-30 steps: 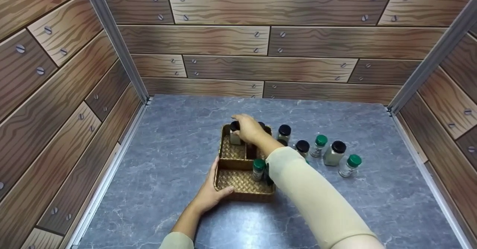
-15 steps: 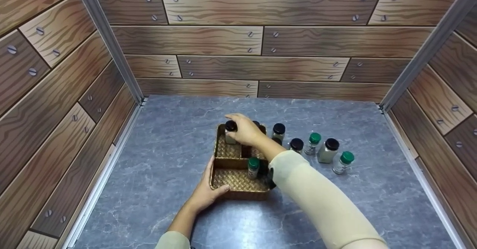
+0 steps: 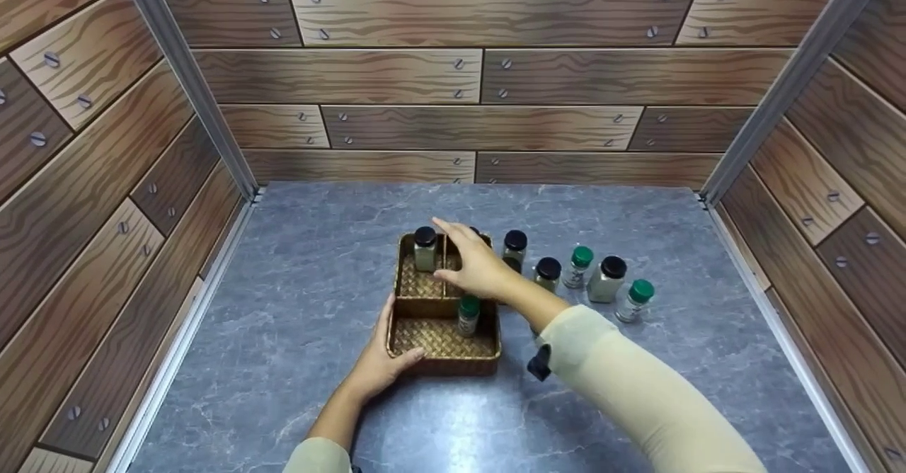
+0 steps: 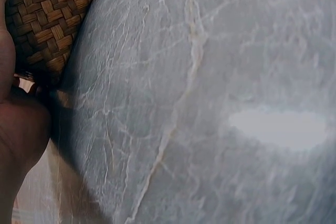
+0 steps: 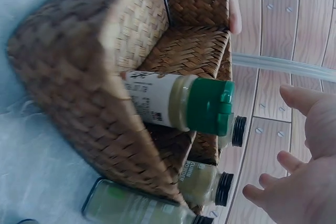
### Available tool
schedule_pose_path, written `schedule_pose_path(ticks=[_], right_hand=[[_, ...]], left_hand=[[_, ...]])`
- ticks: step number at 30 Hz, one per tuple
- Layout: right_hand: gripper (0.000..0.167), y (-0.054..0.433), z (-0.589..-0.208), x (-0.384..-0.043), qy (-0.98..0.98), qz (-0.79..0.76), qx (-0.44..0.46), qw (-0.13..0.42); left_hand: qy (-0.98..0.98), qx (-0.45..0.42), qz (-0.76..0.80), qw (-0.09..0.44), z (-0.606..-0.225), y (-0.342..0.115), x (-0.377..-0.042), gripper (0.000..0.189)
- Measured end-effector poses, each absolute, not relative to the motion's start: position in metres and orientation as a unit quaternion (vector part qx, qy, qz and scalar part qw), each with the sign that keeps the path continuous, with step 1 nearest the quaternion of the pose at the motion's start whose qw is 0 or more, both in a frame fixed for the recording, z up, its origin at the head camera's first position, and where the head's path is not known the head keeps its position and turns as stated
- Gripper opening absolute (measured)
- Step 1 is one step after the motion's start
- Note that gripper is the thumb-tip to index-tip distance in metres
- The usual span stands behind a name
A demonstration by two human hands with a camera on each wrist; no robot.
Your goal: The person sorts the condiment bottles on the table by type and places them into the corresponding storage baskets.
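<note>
Left hand [image 3: 379, 367]: you're gripping the woven basket [image 3: 453, 367] at its near-left corner; it's probably feeling light, slightly flexible.
Right hand [image 3: 478, 264]: you're holding nothing.
Black-capped jar [image 3: 425, 255]: standing inside, near the far-left corner; likely feeling stiff, slick, breakable, so favour pinching its cap.

Right arm: a long, close-fitting, pale cream fabric sleeve [image 3: 644, 388], faintly creased, ends in a slightly greyer cuff [image 3: 579, 331] short of the bare right hand [image 3: 471, 266]. A small, black, blocky attachment [image 3: 539, 362] sits beside this cuff. Left arm: a pale, greenish-cream fabric sleeve [image 3: 318, 454] stops well short of the bare left hand [image 3: 381, 363].
</note>
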State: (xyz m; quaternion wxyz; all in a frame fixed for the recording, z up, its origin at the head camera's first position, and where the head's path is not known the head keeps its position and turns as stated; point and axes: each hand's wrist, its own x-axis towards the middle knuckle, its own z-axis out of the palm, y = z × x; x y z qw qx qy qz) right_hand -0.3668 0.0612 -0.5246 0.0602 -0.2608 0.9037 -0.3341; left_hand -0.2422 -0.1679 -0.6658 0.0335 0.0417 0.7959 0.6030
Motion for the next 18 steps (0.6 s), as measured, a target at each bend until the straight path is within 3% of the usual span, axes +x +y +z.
schedule_pose_path(ticks=[9, 18], right_hand=[[0.107, 0.099, -0.522, -0.352, 0.890, -0.364, -0.269, 0.061], [0.102, 0.142, -0.522, -0.340, 0.887, -0.393, -0.232, 0.065]], left_hand=[[0.798, 0.045, 0.601, 0.022, -0.666, -0.166, -0.243, 0.118], [0.803, 0.040, 0.595, 0.025, -0.664, -0.167, -0.242, 0.119]])
